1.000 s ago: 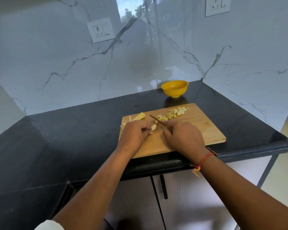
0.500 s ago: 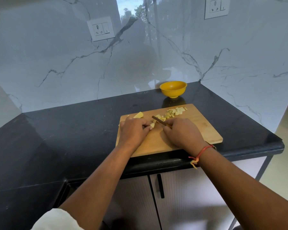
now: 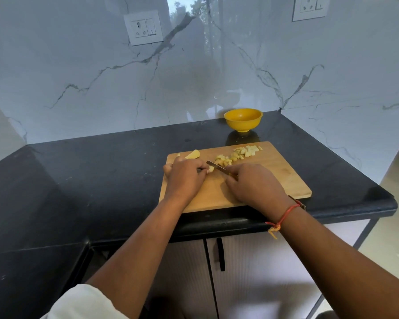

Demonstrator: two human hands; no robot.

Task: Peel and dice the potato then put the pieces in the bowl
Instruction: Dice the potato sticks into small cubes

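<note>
A wooden cutting board point(image 3: 274, 180) lies on the black counter. My left hand point(image 3: 184, 178) pinches a small peeled potato piece point(image 3: 210, 169) against the board, most of it hidden under my fingers. My right hand point(image 3: 253, 183) grips a knife point(image 3: 217, 167) whose blade rests right beside that piece. Several diced potato pieces point(image 3: 237, 154) lie in a loose row toward the board's far edge. A larger potato wedge point(image 3: 193, 154) sits at the board's far left corner. The yellow bowl point(image 3: 243, 119) stands behind the board, near the wall, with nothing visible inside.
The black counter point(image 3: 90, 180) runs left in an L shape and ends just right of the board. Marble wall panels with two socket plates point(image 3: 143, 27) stand behind. Cabinet doors with a black handle point(image 3: 220, 254) are below the counter edge.
The potato piece under my left hand has grown shorter as the knife cut along it, and more dice lie beside the blade. Both hands stay in nearly the same place.
</note>
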